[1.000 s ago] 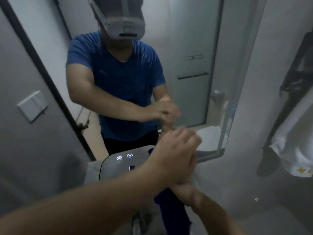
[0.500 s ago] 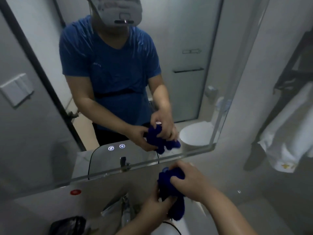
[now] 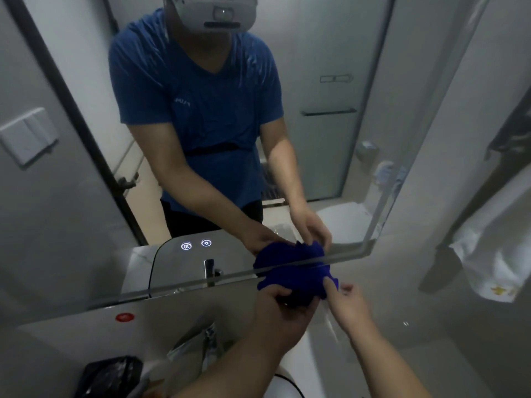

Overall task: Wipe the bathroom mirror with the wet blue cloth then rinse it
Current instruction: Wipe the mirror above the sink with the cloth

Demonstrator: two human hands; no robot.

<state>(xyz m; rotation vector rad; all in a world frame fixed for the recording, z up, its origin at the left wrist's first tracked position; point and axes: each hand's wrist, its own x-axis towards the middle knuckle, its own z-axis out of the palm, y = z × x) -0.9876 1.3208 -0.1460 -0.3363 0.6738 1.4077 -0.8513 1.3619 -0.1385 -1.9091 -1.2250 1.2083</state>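
Blue cloth (image 3: 296, 278) is bunched up right on the mirror's (image 3: 186, 282) bottom edge, towards its right corner, touching the glass. Left hand (image 3: 283, 310) is under it, grip closed round the bundle from below. Right hand (image 3: 350, 307) is just beside it, forefinger laid on the cloth's right side; can't tell if that grip is pinching. White towel (image 3: 494, 254) hangs right of the mirror, tap (image 3: 209, 340) below it.

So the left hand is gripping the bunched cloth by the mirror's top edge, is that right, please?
Not quite: the head view shows the left hand gripping the bunched cloth by the mirror's bottom edge, not its top.
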